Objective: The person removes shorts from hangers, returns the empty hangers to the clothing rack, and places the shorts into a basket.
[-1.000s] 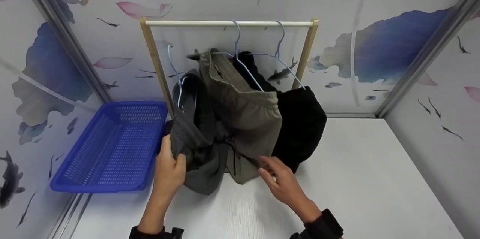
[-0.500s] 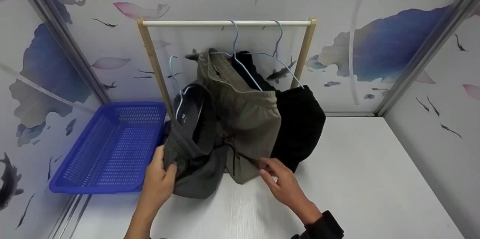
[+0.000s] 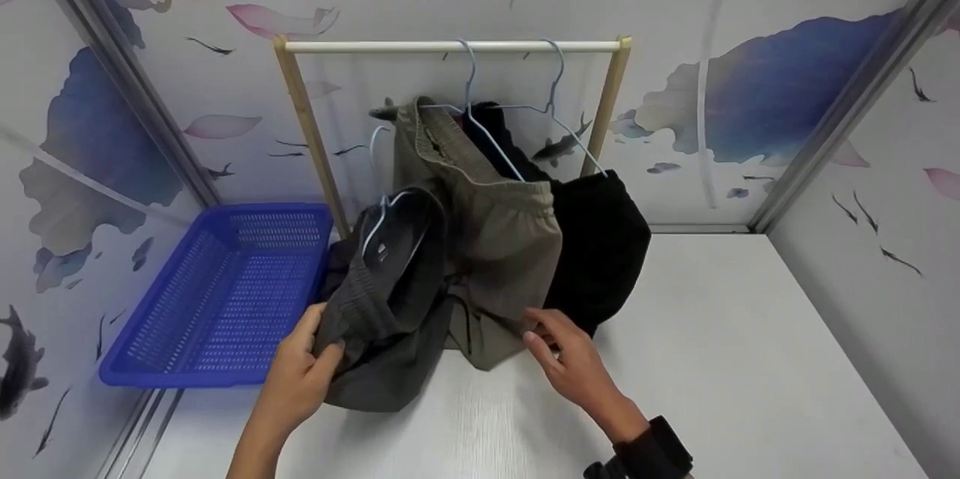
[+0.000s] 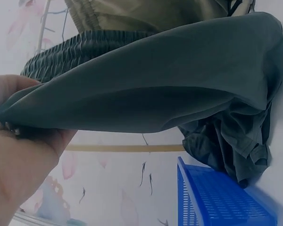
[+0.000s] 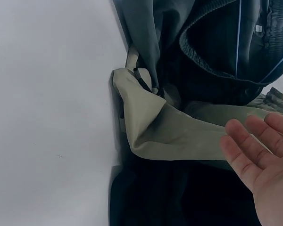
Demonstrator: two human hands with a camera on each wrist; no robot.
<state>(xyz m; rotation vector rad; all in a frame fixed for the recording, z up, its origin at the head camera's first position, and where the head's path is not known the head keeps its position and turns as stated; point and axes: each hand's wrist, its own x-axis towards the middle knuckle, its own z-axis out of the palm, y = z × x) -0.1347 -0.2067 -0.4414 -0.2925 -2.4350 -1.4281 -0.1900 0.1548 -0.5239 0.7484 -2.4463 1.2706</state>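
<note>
My left hand [image 3: 321, 336] pinches the ribbed waistband of dark grey shorts [image 3: 390, 291], which sag onto the white table [image 3: 750, 359]. A light blue hanger [image 3: 377, 164] sticks up out of them, its hook off the rod. In the left wrist view, the left hand [image 4: 14, 129] nips the grey shorts [image 4: 151, 89] at a fold. My right hand [image 3: 535, 329] is open, fingers at the lower edge of khaki shorts [image 3: 502, 239] beside a black garment [image 3: 604, 246]. The right wrist view shows the right hand [image 5: 247, 141] flat over the khaki shorts [image 5: 179, 136].
A wooden rack with a white rod [image 3: 450, 46] stands at the back; two hangers [image 3: 555, 88] on it carry the khaki and black clothes. A blue plastic basket [image 3: 225, 299] sits at the left against the wall. Patterned walls enclose the table on three sides.
The grey shorts and their hanger have come down and toward me, away from the rack's left post. My left hand has drawn lower and left with them. My right hand has barely moved.
</note>
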